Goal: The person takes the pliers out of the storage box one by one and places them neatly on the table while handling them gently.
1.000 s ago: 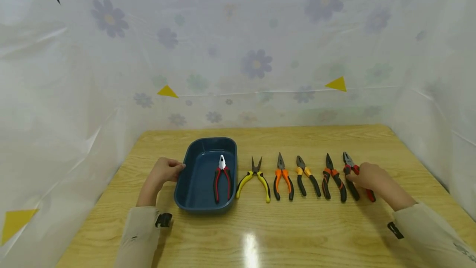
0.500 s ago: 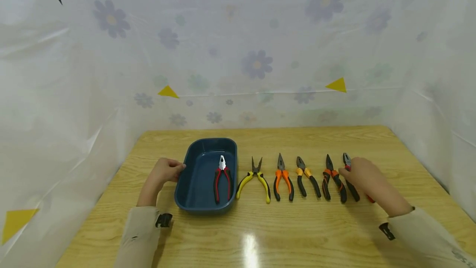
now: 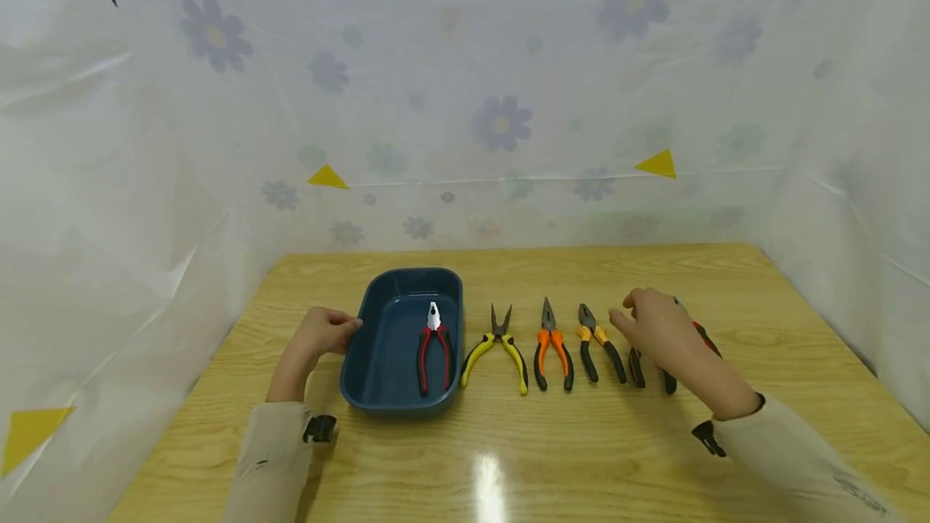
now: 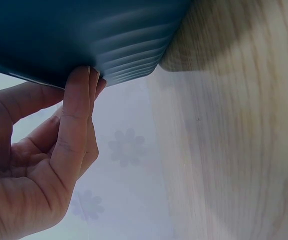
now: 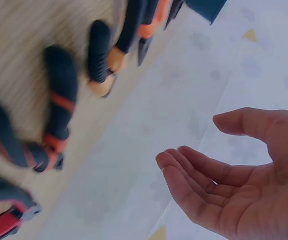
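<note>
At the left, my left hand (image 3: 323, 332) pinches the rim of a dark blue tray (image 3: 387, 345), thumb on one side and fingers beneath in the left wrist view. Red-and-black pliers (image 3: 434, 345) with bright jaws lie inside the tray. My right hand (image 3: 663, 331) hovers over the right part of the row, thumb and fingers apart, holding nothing in the right wrist view. Beneath it, orange-and-black pliers (image 5: 60, 107) are partly hidden in the head view. Red-handled pliers (image 5: 9, 210) lie at the row's right end, and pliers with yellow-orange and black handles (image 3: 600, 343) just left of the hand.
Long-nose pliers with orange handles (image 3: 555, 345) and yellow-handled pliers (image 3: 498, 345) lie between the tray and the right hand, the yellow ones close by the tray's wall. A wooden table (image 3: 567, 458) carries everything, with a flowered sheet (image 3: 450, 135) behind it.
My right hand has moved left from the red-handled pliers at the end of the row to above the orange-and-black ones. My left hand and the tray have stayed put.
</note>
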`<state>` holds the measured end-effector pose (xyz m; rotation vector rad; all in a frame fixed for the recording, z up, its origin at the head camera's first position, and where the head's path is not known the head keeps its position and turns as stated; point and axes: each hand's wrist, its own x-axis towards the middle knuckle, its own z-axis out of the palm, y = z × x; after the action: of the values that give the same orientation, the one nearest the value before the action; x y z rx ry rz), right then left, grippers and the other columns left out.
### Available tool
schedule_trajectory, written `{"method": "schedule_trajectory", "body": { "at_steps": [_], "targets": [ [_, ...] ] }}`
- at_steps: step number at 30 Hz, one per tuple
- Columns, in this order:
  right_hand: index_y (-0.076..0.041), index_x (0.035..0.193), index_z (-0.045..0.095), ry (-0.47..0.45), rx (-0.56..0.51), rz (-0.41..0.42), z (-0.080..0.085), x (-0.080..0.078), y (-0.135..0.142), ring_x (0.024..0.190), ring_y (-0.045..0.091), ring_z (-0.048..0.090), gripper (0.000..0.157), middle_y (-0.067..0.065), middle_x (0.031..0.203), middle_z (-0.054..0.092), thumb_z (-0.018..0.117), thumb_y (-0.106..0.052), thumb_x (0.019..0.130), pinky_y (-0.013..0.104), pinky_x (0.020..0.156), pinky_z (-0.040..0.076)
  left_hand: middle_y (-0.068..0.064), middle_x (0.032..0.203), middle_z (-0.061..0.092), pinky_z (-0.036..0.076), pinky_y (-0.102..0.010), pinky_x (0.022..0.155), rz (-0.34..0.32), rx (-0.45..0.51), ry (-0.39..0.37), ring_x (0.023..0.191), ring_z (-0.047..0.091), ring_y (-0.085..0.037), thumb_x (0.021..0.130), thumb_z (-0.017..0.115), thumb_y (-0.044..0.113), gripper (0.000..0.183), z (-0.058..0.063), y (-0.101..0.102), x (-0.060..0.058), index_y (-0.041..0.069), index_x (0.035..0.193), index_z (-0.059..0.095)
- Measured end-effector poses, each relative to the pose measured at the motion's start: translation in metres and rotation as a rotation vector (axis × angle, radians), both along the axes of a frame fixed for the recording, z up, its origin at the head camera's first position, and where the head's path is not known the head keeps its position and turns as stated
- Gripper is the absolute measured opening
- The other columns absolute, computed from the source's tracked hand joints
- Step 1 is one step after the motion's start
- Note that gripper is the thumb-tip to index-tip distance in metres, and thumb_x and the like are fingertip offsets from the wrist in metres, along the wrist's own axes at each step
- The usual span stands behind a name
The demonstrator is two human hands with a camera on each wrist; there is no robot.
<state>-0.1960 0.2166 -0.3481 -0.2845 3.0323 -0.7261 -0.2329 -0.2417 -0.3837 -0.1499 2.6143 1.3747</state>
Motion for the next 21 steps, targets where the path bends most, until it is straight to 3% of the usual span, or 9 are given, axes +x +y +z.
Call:
{"method": "schedule_trajectory", "body": {
  "at_steps": [2, 4, 10, 17, 21],
  "targets": [
    [0.011, 0.109, 0.052, 0.019, -0.005, 0.015, 0.004, 0.000, -0.011, 0.048, 0.011, 0.048, 0.046, 0.018, 0.086, 0.058, 0.047, -0.031, 0.092, 0.029, 0.049, 0.043, -0.013, 0.079, 0.061, 0.053, -0.035, 0.064, 0.001, 0.002, -0.001, 0.065, 0.057, -0.014, 0.089, 0.053, 0.013, 0.030, 0.000, 0.000, 0.000, -0.011, 0.106, 0.058],
    [0.010, 0.110, 0.052, 0.029, -0.021, 0.032, 0.007, -0.002, -0.023, 0.051, 0.010, 0.049, 0.045, 0.021, 0.094, 0.057, 0.047, -0.031, 0.091, 0.030, 0.050, 0.045, -0.013, 0.078, 0.061, 0.053, -0.036, 0.065, 0.002, 0.005, 0.002, 0.064, 0.057, -0.014, 0.089, 0.053, 0.013, 0.030, 0.000, -0.001, 0.000, -0.012, 0.106, 0.058],
    [0.004, 0.109, 0.055, 0.041, -0.080, 0.069, 0.009, -0.007, -0.058, 0.059, 0.015, 0.051, 0.037, 0.014, 0.090, 0.057, 0.049, -0.027, 0.090, 0.030, 0.052, 0.044, -0.014, 0.080, 0.061, 0.053, -0.039, 0.067, 0.005, 0.007, 0.009, 0.064, 0.056, -0.015, 0.089, 0.053, 0.014, 0.030, -0.001, -0.002, 0.000, -0.011, 0.105, 0.059],
    [0.002, 0.111, 0.055, 0.005, -0.184, 0.120, 0.013, -0.013, -0.091, 0.085, 0.023, 0.055, 0.038, 0.014, 0.102, 0.056, 0.051, -0.029, 0.090, 0.036, 0.067, 0.049, -0.014, 0.079, 0.062, 0.053, -0.037, 0.065, 0.017, 0.007, 0.014, 0.063, 0.057, -0.014, 0.088, 0.054, 0.014, 0.030, -0.003, -0.004, 0.000, -0.011, 0.105, 0.059],
    [0.000, 0.110, 0.056, 0.005, -0.244, 0.146, 0.009, -0.019, -0.110, 0.089, 0.021, 0.054, 0.035, 0.010, 0.101, 0.056, 0.053, -0.027, 0.089, 0.035, 0.072, 0.049, -0.015, 0.079, 0.062, 0.054, -0.035, 0.062, 0.016, 0.002, 0.022, 0.064, 0.058, -0.014, 0.088, 0.054, 0.013, 0.030, -0.004, -0.003, 0.000, -0.011, 0.105, 0.059]
  ]
}}
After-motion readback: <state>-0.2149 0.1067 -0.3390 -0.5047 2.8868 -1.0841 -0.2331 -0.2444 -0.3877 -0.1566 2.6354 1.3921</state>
